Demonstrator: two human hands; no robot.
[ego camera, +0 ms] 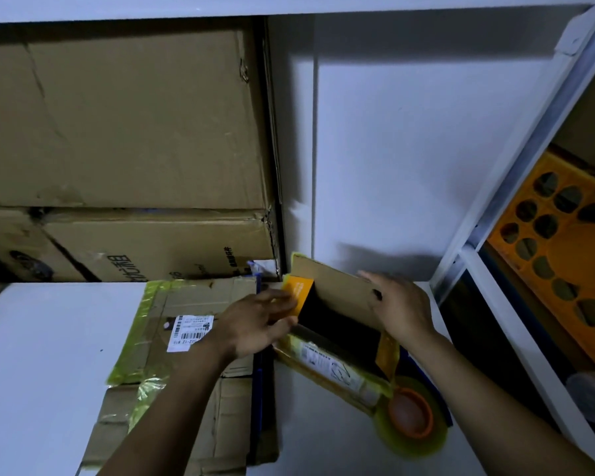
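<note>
The open cardboard box [340, 326] stands on the white shelf [49, 338] between a flattened labelled carton [186, 304] and a tape roll [413, 419], the left hand [255, 326] pinching its orange end flap [301, 293] between close-set fingers and thumb, the right hand [404, 312] gripping its rear flap [334, 280], thumb inside and fingers behind.

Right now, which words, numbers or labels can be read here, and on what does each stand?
White shipping label on the flattened carton: barcodes; only "-12" seems to read, the rest is too small.
Lower cardboard box: sideways Chinese characters, too blurred to read.
Small open box, front label: print blurred.
Orange panel: pale print, unreadable.
</note>
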